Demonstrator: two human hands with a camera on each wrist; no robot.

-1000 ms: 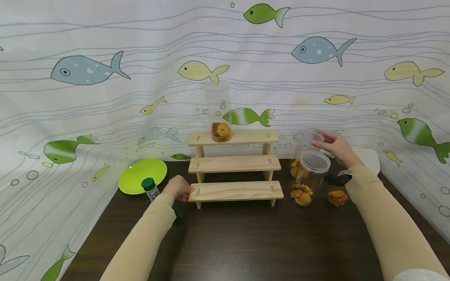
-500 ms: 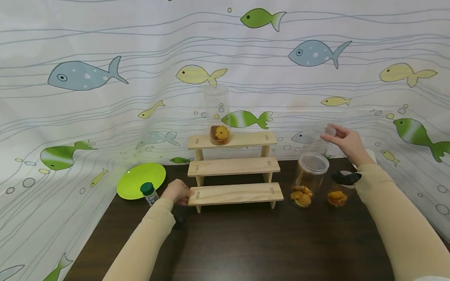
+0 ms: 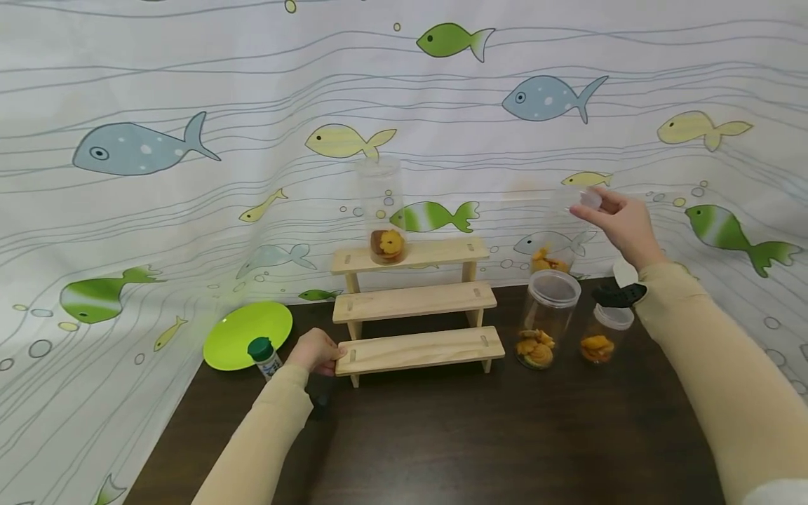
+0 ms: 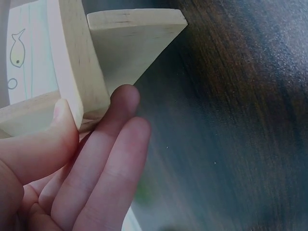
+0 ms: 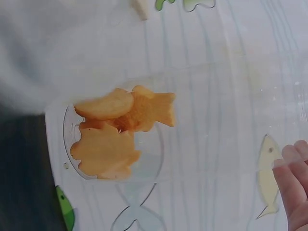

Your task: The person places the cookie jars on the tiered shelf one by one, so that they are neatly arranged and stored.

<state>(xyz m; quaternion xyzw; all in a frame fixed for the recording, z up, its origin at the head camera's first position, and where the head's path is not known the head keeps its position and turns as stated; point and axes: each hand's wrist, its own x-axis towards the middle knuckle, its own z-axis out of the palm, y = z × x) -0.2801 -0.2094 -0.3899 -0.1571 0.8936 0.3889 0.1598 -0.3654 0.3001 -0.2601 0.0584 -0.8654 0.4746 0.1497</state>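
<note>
Left hand [image 3: 312, 351]: pinches the left end of the wooden shelf's [image 3: 419, 351] bottom step, thumb on top, fingers under.
Right hand [image 3: 625, 221]: grips the held jar [image 3: 558, 235] by its top, arm stretched out.
Held jar: up in the air, right of the shelf, cookies inside.
Step now: looks like holding the jar up while steadying the shelf.
Next move: seems to need a tight, gentle grip.
Tall jar [image 3: 549, 308]: stands right of the shelf.
</note>
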